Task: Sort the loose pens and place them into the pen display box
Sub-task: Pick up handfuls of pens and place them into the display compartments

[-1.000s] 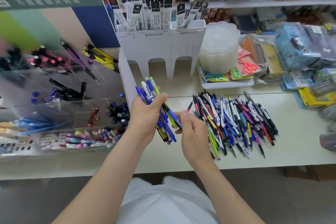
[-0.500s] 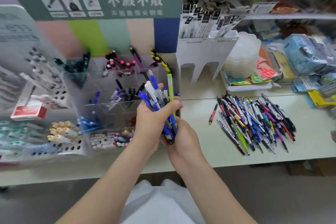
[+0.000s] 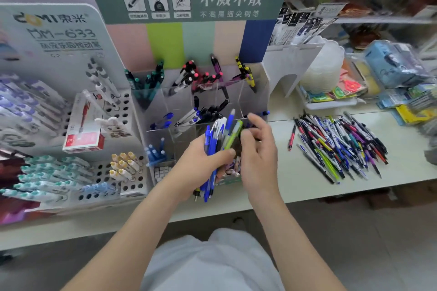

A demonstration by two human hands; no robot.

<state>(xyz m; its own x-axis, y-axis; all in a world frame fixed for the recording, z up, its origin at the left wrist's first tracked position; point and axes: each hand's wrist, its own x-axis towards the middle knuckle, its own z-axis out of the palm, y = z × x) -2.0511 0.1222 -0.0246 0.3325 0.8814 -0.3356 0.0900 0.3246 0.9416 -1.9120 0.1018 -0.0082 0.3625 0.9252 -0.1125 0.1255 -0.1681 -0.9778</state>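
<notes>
Left hand (image 3: 201, 164) grips the pens (image 3: 218, 136) upright by the display box (image 3: 257, 92), so the right hand (image 3: 259, 151), fingers (image 3: 257, 121) loosely spread, can probably pick one out.

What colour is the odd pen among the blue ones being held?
Lime green: the odd pen, clearest in the head view.

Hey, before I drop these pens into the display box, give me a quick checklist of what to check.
1. Bundle of pens secure in left hand: ok, fingers curled round it.
2. Right hand pinching one pen: cannot tell; thumb sits beside the green pen.
3. Display box in front of the hands: ok.
4. Blue-pen compartment has room: ok.
5. Loose pile sorted: not ok, many pens lie on the shelf.
</notes>
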